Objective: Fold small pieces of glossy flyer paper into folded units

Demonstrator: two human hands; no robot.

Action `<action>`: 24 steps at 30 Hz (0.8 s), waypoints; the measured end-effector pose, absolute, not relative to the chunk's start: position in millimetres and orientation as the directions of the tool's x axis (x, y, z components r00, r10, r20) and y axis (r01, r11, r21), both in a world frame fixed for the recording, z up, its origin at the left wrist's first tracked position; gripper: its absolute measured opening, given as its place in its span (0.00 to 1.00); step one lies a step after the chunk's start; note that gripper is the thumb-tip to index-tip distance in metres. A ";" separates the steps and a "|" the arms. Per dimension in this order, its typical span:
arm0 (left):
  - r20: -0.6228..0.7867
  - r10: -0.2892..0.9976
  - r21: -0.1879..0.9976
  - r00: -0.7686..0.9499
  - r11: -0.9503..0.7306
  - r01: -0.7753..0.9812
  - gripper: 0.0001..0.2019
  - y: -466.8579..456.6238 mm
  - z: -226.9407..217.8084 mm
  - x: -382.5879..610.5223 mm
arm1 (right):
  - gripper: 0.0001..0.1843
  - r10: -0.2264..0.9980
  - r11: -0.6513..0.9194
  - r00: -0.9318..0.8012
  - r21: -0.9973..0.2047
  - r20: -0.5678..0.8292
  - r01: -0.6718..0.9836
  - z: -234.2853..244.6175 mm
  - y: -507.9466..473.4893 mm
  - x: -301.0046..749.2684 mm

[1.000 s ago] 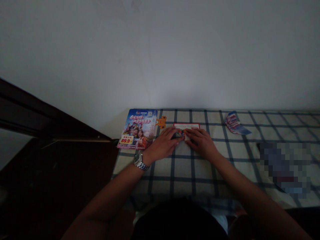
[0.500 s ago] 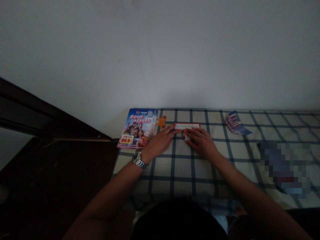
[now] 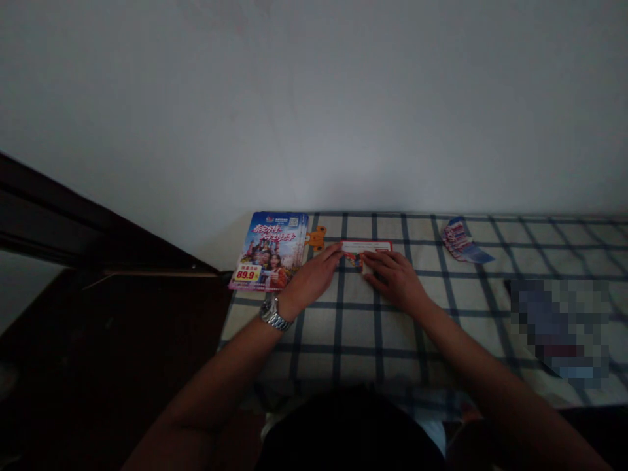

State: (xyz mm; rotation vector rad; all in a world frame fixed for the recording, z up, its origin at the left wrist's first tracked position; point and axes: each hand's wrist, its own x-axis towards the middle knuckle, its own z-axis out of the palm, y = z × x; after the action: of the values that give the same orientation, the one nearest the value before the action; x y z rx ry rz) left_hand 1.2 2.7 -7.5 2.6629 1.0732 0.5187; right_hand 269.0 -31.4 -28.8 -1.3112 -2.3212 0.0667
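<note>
A small folded paper with a red border (image 3: 367, 247) lies on the checked cloth (image 3: 353, 327) near the wall. My left hand (image 3: 314, 278), a metal watch on its wrist, rests flat with its fingertips at the paper's left end. My right hand (image 3: 395, 278) lies flat on the paper's near edge, fingers stretched toward the left and pressing it down. Most of the paper's lower part is hidden under my fingers.
A stack of colourful flyers (image 3: 271, 251) lies at the cloth's far left corner, with a small orange figure (image 3: 316, 238) beside it. A folded blue and red paper shape (image 3: 461, 241) sits at the far right. Dark wooden furniture (image 3: 98, 314) stands left. The wall is close behind.
My left hand has slid to the left, away from my right hand, uncovering more of the red-bordered paper. My right hand has stayed in place.
</note>
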 end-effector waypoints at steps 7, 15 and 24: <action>0.267 0.726 0.354 0.633 -0.685 0.636 0.24 2.7 -9.0 3.7 | 0.25 0.821 0.539 -0.424 -0.272 0.382 0.797 -29.6 -32.1 268.7; 0.284 0.720 0.303 0.633 -0.694 0.653 0.24 0.5 -10.8 2.9 | 0.25 0.819 0.539 -0.423 -0.265 0.388 0.799 -28.0 -31.8 268.0; 0.308 0.741 0.301 0.597 -0.671 0.678 0.19 -1.9 -6.7 3.6 | 0.23 0.835 0.514 -0.385 -0.304 0.394 0.802 -23.6 -32.6 265.8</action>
State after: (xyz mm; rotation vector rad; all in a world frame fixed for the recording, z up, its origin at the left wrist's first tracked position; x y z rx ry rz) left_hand 3.6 -1.9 -6.7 2.6682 1.1941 0.6214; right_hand 265.8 -32.6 -23.6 -1.3360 -2.2580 0.0854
